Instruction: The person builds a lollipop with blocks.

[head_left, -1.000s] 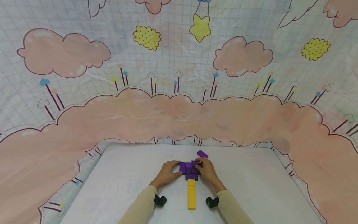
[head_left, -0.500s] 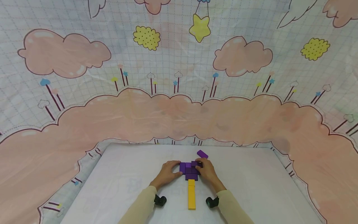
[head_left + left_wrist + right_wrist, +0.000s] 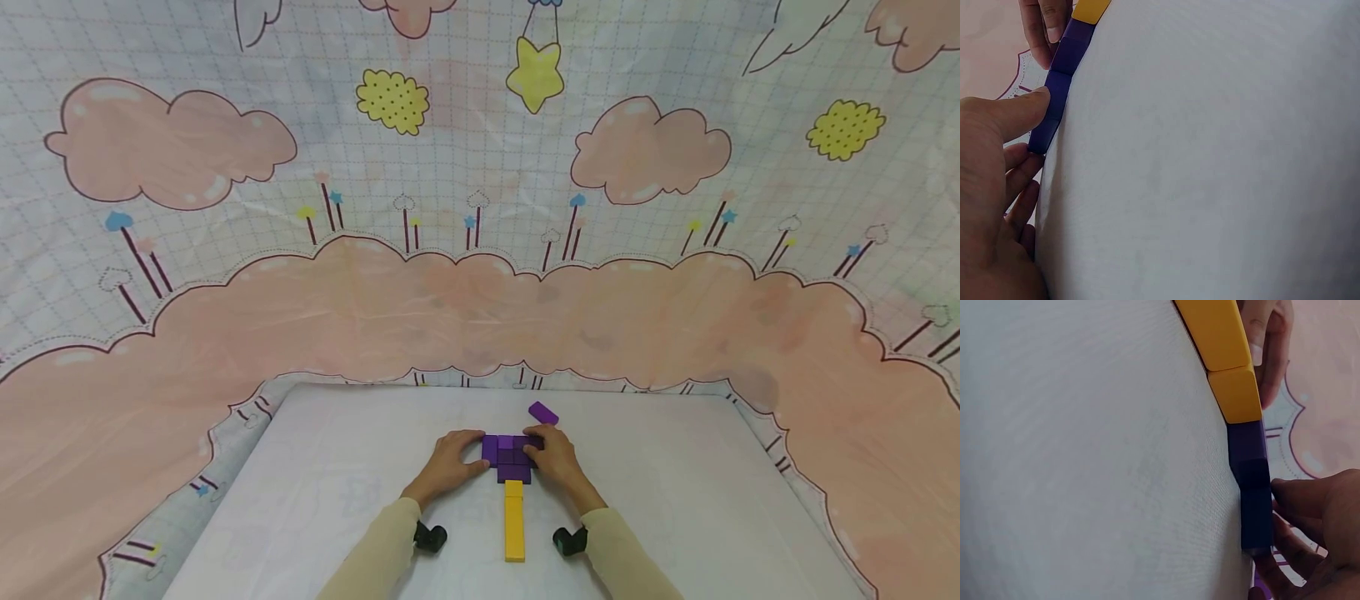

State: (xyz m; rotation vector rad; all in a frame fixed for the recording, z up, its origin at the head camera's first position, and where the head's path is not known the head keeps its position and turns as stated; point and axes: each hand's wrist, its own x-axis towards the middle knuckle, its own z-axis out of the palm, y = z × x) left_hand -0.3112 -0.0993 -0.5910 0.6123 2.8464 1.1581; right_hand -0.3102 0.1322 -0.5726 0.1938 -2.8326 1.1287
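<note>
Purple blocks [image 3: 505, 442] lie side by side in a flat cluster on the white table. A column of yellow blocks [image 3: 513, 525] runs from the cluster toward the person. My left hand [image 3: 450, 458] holds the cluster's left purple block [image 3: 490, 451], thumb on its near side and fingers at its far end. On the other side, my right hand [image 3: 558, 460] grips the right-hand purple block [image 3: 1257, 519] between thumb and fingers. That hand partly covers the cluster's right edge in the head view.
A loose purple block [image 3: 543, 412] lies at an angle just beyond the right hand. The white table [image 3: 337, 442] backs onto a cloth [image 3: 450, 317] printed with clouds and stars. Dark wrist devices [image 3: 431, 538] sit at both cuffs.
The purple block under the right fingertips, at the cluster's far right, has come down level with the row beside it. The left hand stays in place, and the loose block has hardly moved.
</note>
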